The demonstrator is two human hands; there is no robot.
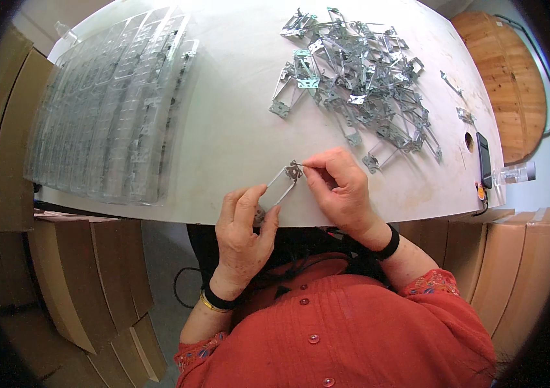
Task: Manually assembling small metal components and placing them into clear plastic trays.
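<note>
Near the table's front edge my left hand point(244, 229) is closed on a small metal bracket frame point(279, 188), two thin bars joined by stamped end plates. One end plate sits between my left fingers and is partly hidden. At the far end plate my right hand point(339, 187) pinches with thumb and forefinger. What lies in that pinch, a thin part or the plate's edge, is too small to make out. Beyond my hands, to the right, lies a tangled heap of similar metal bracket frames point(359, 71).
Clear plastic trays point(107, 116) holding metal parts stand stacked at the left of the white table point(236, 97). A phone point(484, 160) and a plastic bottle point(514, 174) are at the right edge, near a hole point(469, 141). Cardboard boxes point(71, 278) flank me below the table.
</note>
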